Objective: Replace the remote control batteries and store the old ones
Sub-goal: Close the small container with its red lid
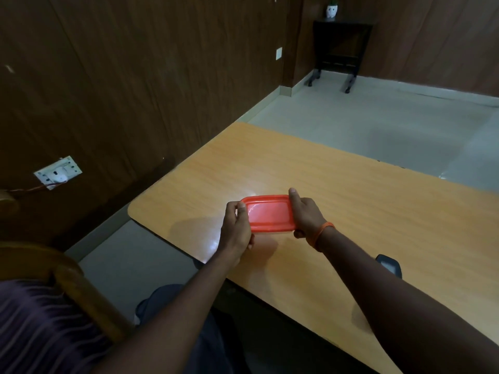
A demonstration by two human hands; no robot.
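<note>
A small rectangular container with a red-orange lid (pixel 270 214) is held just above the orange wooden table (pixel 351 201), near its left end. My left hand (pixel 237 228) grips the container's left end, thumb on the lid's edge. My right hand (pixel 306 214) grips its right end, thumb along the far corner; an orange band circles that wrist. The container's body under the lid is hidden by the hands. A dark object with a pale face (pixel 388 265), perhaps the remote control, peeks out beside my right forearm, mostly hidden. No batteries are in view.
A wood-panelled wall runs along the left with a white socket plate (pixel 58 171) and plug. A wooden chair back (pixel 81 290) is at my lower left. A dark side table (pixel 340 47) stands in the far corner on the pale tiled floor.
</note>
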